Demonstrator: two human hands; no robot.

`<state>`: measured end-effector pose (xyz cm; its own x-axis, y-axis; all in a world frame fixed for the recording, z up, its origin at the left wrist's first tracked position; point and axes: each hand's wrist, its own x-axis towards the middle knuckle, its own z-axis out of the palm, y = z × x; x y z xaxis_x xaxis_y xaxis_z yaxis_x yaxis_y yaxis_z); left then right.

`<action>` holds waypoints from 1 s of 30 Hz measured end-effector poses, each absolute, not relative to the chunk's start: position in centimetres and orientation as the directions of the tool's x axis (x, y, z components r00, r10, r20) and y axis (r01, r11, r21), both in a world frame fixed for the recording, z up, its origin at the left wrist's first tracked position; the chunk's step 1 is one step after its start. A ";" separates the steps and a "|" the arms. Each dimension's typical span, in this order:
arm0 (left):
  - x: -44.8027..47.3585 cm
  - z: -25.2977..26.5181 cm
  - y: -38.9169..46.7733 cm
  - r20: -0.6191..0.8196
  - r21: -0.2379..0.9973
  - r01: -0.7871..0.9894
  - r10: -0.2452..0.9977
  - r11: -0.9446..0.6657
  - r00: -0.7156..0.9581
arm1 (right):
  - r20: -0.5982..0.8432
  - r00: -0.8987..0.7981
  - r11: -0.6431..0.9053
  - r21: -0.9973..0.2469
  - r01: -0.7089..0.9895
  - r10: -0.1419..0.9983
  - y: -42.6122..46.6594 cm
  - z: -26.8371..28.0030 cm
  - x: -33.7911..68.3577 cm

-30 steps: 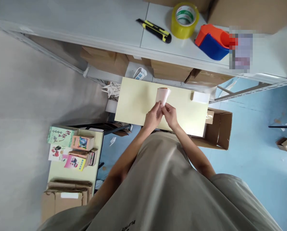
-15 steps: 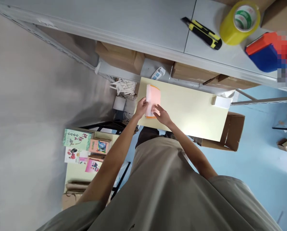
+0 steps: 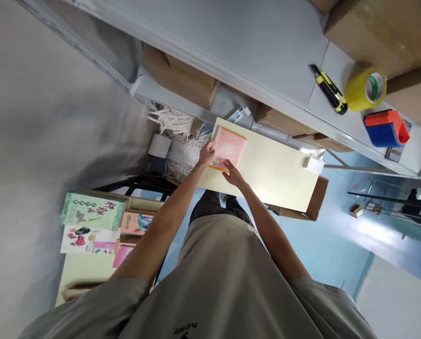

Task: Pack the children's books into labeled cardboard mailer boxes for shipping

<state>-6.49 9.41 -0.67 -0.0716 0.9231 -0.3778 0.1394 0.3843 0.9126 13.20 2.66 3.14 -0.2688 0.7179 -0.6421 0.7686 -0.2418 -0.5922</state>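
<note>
A pink booklet (image 3: 230, 145) with orange edges lies on the pale yellow tabletop (image 3: 274, 169), slightly turned. A small whitish label with a dark printed square shows near its lower left corner. My left hand (image 3: 206, 154) grips the booklet's left edge, with the thumb on top. Over the lower edge, the fingers of my right hand (image 3: 234, 176) are apart and rest on the cover near the lower right corner. The underside of the booklet is hidden.
A shelf above the table holds a yellow-black utility knife (image 3: 328, 89), yellow tape roll (image 3: 367, 88) and red-blue object (image 3: 386, 128). A small white box (image 3: 313, 164) sits at the table's right end. Illustrated booklets (image 3: 92, 209) lie on a side table at lower left.
The white strip along the booklet's left side is gone from view, and the pink cover now shows broad and flat with its label. My right hand has shifted slightly down. The camera view has turned.
</note>
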 end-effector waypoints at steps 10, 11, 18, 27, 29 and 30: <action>-7.7 2.7 -4.2 -0.434 0.901 -0.113 0.879 0.420 -0.198 | -0.569 -0.313 -0.158 -0.631 0.760 0.761 1.4 5.5 13.7; -7.8 3.3 -6.1 -0.411 0.911 -0.133 0.885 0.390 -0.218 | -0.539 -0.342 -0.133 -0.660 0.740 0.770 1.0 5.9 13.6; -8.9 8.3 -21.4 -0.265 0.963 -0.155 0.874 0.220 -0.407 | -0.307 -0.568 0.027 -0.864 0.503 0.763 -6.6 7.8 10.8; -11.1 11.8 -48.6 -0.299 0.945 -0.151 0.575 0.292 -0.762 | -0.283 -0.802 -0.022 -0.947 0.319 0.526 -25.2 8.1 4.6; -11.5 11.6 -54.4 -0.316 0.926 -0.161 0.468 0.341 -0.826 | -0.292 -0.837 -0.031 -0.949 0.314 0.464 -29.0 8.4 3.8; -11.7 11.3 -56.9 -0.321 0.916 -0.169 0.416 0.363 -0.851 | -0.297 -0.850 -0.036 -0.949 0.313 0.435 -30.7 8.6 3.4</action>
<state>-11.71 -56.91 11.32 -0.8508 0.4157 -0.3215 -0.1687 0.3633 0.9163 3.44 -30.71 8.58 -0.8500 0.4351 -0.2968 0.3127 -0.0365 -0.9492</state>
